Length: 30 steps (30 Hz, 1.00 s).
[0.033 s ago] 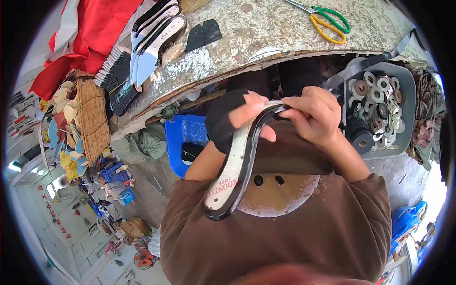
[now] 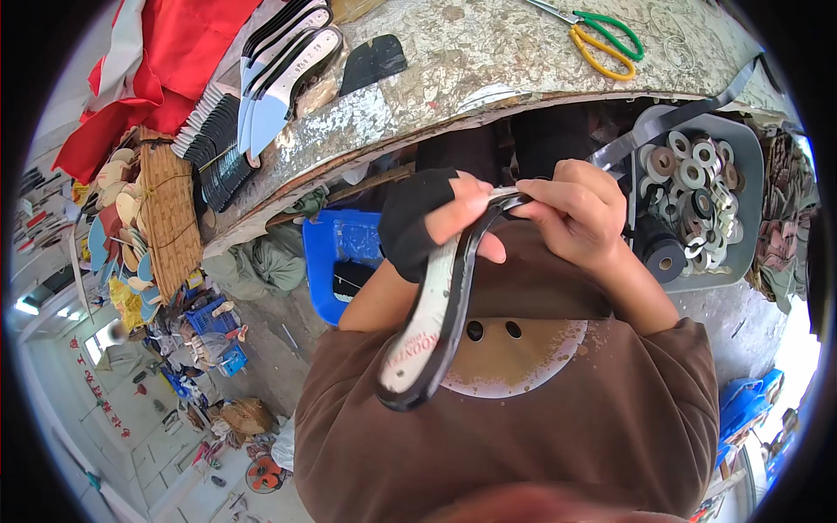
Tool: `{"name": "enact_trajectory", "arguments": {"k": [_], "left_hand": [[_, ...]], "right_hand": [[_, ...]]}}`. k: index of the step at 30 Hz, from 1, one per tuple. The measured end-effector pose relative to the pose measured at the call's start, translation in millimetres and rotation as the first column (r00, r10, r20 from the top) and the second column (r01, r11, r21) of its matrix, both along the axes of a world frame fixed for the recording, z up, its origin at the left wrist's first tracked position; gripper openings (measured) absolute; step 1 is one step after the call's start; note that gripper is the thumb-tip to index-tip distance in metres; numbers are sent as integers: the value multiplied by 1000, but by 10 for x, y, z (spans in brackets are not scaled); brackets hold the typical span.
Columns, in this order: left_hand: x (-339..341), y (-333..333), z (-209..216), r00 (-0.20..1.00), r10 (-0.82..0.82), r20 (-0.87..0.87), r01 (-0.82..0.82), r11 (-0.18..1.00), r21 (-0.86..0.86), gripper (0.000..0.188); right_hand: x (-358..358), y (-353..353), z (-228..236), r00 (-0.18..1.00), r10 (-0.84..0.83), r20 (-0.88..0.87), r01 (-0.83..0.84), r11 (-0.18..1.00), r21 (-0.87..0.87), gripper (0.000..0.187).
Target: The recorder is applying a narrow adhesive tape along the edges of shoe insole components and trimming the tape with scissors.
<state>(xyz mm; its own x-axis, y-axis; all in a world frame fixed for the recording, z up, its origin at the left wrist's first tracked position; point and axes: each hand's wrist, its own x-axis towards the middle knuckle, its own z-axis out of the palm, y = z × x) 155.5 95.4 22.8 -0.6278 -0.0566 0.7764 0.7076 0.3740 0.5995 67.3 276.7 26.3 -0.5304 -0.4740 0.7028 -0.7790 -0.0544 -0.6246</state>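
Note:
In my left hand (image 2: 445,213), which wears a black fingerless glove, is a whitish shoe insole (image 2: 438,301) with red print and a black rim. Its rounded heel end hangs down in front of my brown shirt. My right hand (image 2: 580,209) pinches the insole's narrow upper end, thumb against forefinger, at the black edging. From behind that hand a shiny dark ribbon (image 2: 654,131) runs up to the right over the bench edge; whether it joins the insole's edging is hidden by my fingers.
Across the top stretches a worn bench (image 2: 488,52) with scissors (image 2: 606,44), stacked insoles (image 2: 292,78), a black piece (image 2: 373,65) and red cloth (image 2: 187,61). A grey bin (image 2: 754,192) of tape rolls stands right; a blue crate (image 2: 318,270) sits left below the bench.
The insole's heel end has swung slightly down and to the right. My left hand has turned a little with it; my right hand has barely moved.

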Motion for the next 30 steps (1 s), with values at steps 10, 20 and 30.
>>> {"name": "enact_trajectory", "arguments": {"k": [10, 20, 30], "left_hand": [[18, -232, 383, 999, 27, 19, -18, 922, -386, 42], [-49, -317, 517, 931, -29, 363, 164, 924, -346, 19], [-129, -407, 397, 647, -435, 627, 365, 898, 247, 34]], "right_hand": [[-323, 170, 262, 777, 171, 606, -462, 808, 364, 33], [-582, 65, 624, 294, 371, 881, -446, 868, -217, 30], [-572, -264, 689, 277, 363, 890, -451, 867, -214, 24]]}}
